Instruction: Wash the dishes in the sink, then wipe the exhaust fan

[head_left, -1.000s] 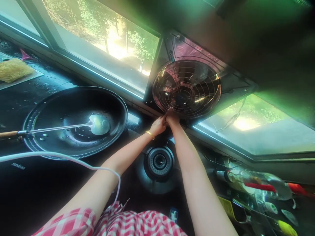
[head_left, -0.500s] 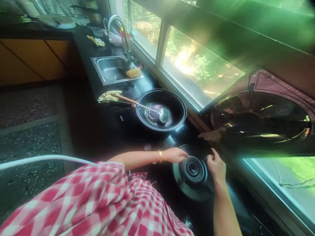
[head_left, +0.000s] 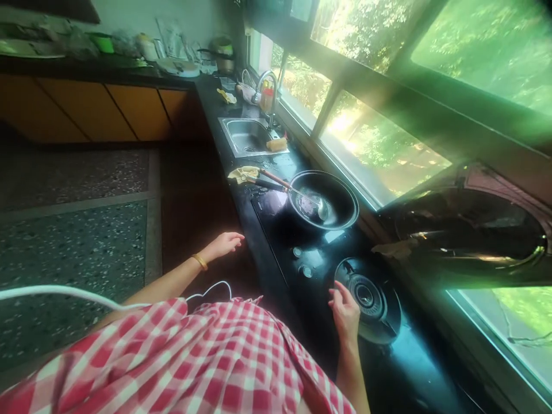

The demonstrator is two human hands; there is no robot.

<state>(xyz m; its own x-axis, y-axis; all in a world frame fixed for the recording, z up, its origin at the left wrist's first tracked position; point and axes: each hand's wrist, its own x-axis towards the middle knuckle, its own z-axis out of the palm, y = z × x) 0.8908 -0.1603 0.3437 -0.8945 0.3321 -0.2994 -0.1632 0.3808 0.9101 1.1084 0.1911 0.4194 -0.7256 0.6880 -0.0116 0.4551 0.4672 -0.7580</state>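
My right hand [head_left: 344,310] hovers at the left rim of the round gas burner [head_left: 367,298] on the black hob [head_left: 319,276], fingers loosely curled and holding nothing. My left hand [head_left: 223,244], with a gold bangle at the wrist, hangs in the air off the counter's front edge, fingers apart and empty. A black wok [head_left: 323,199] with a metal ladle [head_left: 297,192] in it sits on the far burner. Two hob knobs [head_left: 301,261] lie between my hands.
A steel sink [head_left: 248,135] with a tap and a yellow sponge lies beyond the wok, with a yellow cloth [head_left: 242,172] beside the ladle handle. A round exhaust fan [head_left: 470,230] sits in the window at the right. A white cable [head_left: 64,292] crosses my checked shirt. Terrazzo floor at left.
Both hands came down from the exhaust fan. The left hand then left the burner and swung off the counter edge; the right stays by the burner. My view turned left.
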